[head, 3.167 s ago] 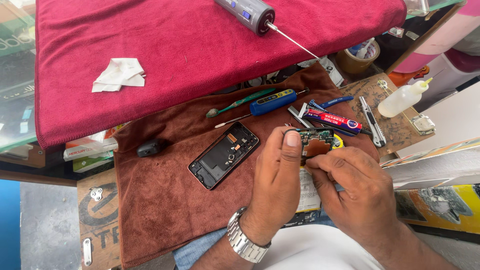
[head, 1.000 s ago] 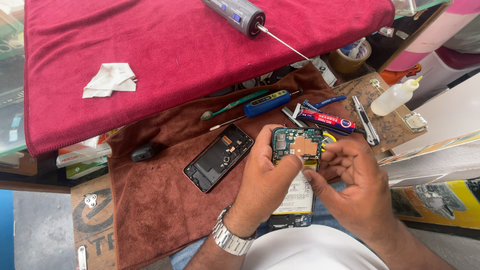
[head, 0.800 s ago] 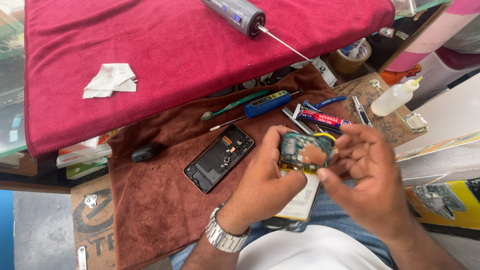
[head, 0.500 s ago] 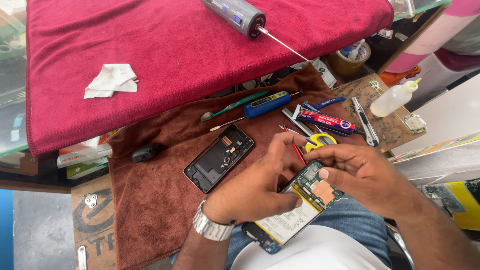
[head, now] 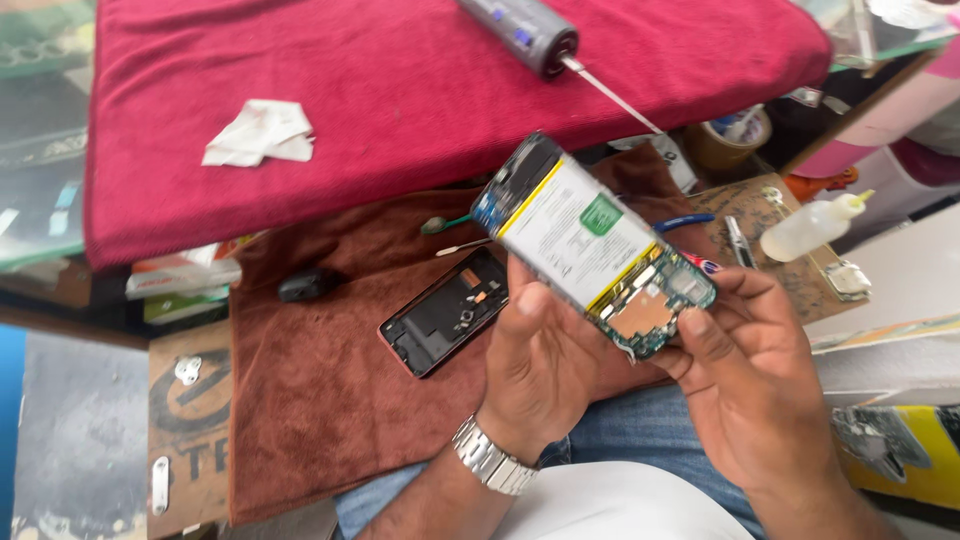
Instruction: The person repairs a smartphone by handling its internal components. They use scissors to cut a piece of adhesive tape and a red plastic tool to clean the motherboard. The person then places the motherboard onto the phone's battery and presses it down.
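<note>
Bench (head: 420, 60) under red cloth is lying beyond both hands, well apart; brown towel (head: 330, 400) is spreading below the grip, carrying the phone back cover (head: 445, 325) just left of the left hand (head: 545, 375); opened phone (head: 595, 245) is being held up between both hands, its long axis running from upper left down to lower right; the left grip is closing around its underside, thumb pressing the near edge; right hand (head: 755, 385) is pinching the lower circuit-board end, fingers curling shut on it.
</note>
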